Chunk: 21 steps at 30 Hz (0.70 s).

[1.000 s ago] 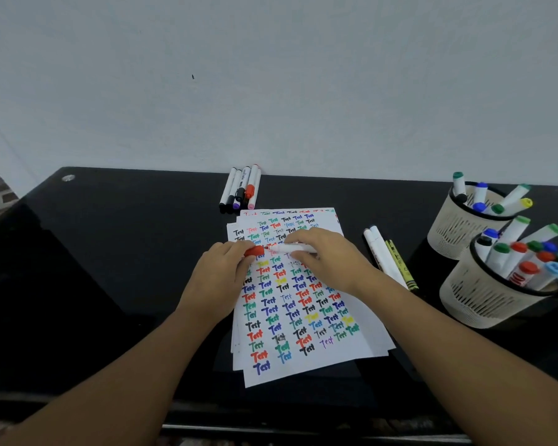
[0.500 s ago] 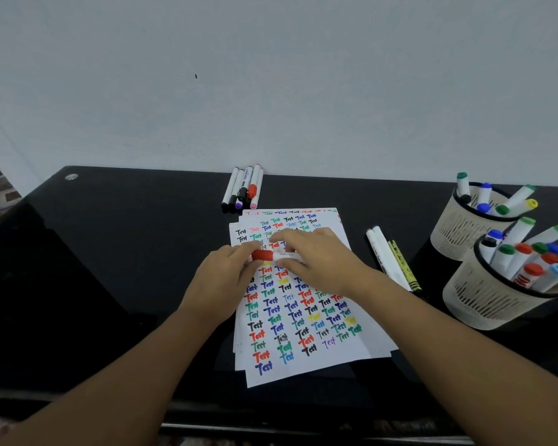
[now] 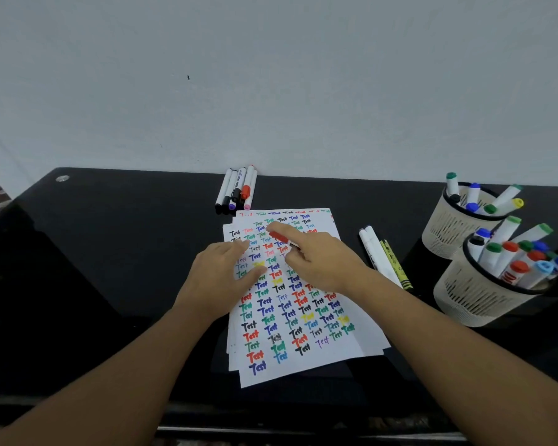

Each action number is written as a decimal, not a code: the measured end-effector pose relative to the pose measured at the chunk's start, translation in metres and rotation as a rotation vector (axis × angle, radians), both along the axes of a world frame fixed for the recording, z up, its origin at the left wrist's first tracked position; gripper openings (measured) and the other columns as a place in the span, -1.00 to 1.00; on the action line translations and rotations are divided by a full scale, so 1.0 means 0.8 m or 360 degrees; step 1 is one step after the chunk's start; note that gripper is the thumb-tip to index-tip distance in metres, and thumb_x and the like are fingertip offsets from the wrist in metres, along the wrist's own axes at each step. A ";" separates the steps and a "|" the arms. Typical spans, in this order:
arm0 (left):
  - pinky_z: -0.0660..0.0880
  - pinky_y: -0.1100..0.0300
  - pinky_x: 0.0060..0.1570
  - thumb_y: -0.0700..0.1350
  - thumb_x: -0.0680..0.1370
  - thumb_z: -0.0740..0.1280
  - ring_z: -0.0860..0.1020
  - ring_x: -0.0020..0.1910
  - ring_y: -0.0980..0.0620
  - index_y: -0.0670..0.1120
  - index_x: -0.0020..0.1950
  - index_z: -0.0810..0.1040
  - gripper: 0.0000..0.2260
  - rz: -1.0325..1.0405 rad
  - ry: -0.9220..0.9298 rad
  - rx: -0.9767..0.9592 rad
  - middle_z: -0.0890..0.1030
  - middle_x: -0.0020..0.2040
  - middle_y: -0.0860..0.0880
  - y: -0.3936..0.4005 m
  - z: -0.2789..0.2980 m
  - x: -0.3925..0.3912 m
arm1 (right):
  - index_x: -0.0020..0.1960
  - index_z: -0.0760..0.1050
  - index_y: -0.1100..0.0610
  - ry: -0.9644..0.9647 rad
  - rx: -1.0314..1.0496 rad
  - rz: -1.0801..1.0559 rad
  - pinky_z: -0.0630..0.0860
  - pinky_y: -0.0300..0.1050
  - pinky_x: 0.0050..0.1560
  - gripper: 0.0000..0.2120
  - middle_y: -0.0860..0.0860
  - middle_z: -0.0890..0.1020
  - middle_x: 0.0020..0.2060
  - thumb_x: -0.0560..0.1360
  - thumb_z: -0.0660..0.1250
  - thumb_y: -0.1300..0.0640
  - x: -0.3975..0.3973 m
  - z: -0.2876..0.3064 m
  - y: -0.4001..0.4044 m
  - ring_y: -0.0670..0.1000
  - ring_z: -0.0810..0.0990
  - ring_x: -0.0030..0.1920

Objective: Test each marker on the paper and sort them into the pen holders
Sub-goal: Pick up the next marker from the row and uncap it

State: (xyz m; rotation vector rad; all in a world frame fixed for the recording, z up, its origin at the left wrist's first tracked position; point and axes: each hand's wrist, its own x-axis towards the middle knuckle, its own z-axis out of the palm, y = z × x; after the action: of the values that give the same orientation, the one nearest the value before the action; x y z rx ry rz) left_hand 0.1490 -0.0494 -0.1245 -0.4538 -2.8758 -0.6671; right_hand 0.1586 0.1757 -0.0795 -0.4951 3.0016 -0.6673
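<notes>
Now the right hand (image 3: 322, 262) holds a red marker (image 3: 279, 236) in curled fingers over the upper part of the paper (image 3: 303, 317), red end toward the far rows. The left hand (image 3: 219, 278) rests on the sheet, fingers loosely spread, holding nothing. To test well, I'd judge she should pin the paper flat, find a bare gap, write lightly, then drop the marker into a pen holder (image 3: 464, 300) on the bench (image 3: 110, 252).

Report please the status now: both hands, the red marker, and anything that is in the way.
Right hand holds red marker, cap on, over paper. Left hand flat on paper, holds nothing. Path to pen holders crosses loose markers.
</notes>
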 end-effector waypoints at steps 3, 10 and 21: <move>0.28 0.04 0.46 0.35 0.55 0.27 0.33 0.47 0.06 0.01 0.53 0.40 -0.35 -0.0011 0.0016 -0.0034 0.45 0.49 0.03 -0.001 -0.001 -0.002 | 0.54 0.10 -0.39 0.0016 -0.0058 -0.0029 0.60 0.03 -0.29 -0.49 0.00 0.64 -0.26 0.68 0.10 0.01 0.005 -0.001 0.001 0.03 0.62 -0.31; 0.28 -0.01 0.48 0.40 0.53 0.24 0.31 0.49 0.06 0.05 0.52 0.42 -0.33 -0.0024 -0.0026 -0.0084 0.42 0.51 0.05 -0.001 -0.002 -0.002 | 0.56 0.04 -0.45 -0.0097 -0.0364 -0.0086 0.66 0.11 -0.14 -0.49 0.02 0.65 0.03 0.75 0.03 0.04 0.008 -0.010 0.010 0.06 0.66 -0.16; 0.05 -0.08 0.57 0.65 0.38 0.02 0.14 0.60 0.07 0.22 0.57 0.29 -0.13 -0.0197 -0.0147 -0.0202 0.24 0.61 0.10 -0.006 -0.006 -0.005 | 0.32 0.34 -0.14 -0.0065 -0.0696 -0.0301 0.64 -0.19 -0.09 -0.63 -0.06 0.63 0.17 0.64 0.34 0.19 0.016 0.020 0.048 -0.06 0.66 0.12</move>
State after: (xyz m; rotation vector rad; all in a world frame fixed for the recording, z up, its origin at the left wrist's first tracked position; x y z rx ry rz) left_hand 0.1449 -0.0539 -0.1294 -0.6393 -3.0093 -0.5390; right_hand 0.1715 0.2139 -0.0632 -0.1997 2.8818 -1.3423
